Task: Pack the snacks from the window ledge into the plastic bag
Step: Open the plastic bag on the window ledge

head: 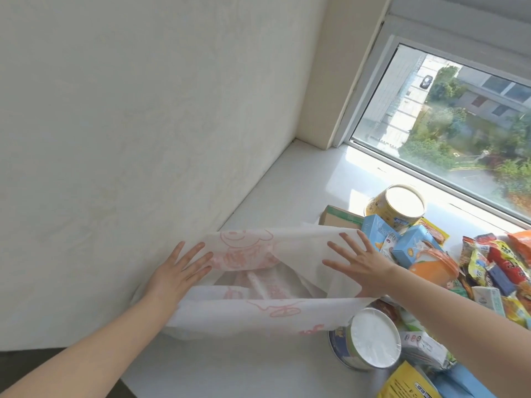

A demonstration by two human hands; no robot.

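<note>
On ledge: white plastic bag with pink print (258,308), mouth spread
Hands: left hand (178,272), right hand (362,267); fingers straight, splayed inside
Beside right: white-lidded round tub (370,341); blue cartons (402,239); packets

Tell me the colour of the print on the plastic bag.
Pinkish red on white plastic bag, head view.

The snack pile (488,271) runs off the right edge — wrapper print too blurred to read.

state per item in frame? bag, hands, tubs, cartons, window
plastic bag: on the ledge, mouth spread open
left hand: open, fingers straight inside the bag mouth
right hand: open, pressing the bag's right side outward
yellow tub: tilted, lid on
green tub: tilted, lid on
blue cartons: sealed, leaning
window: shut
</note>
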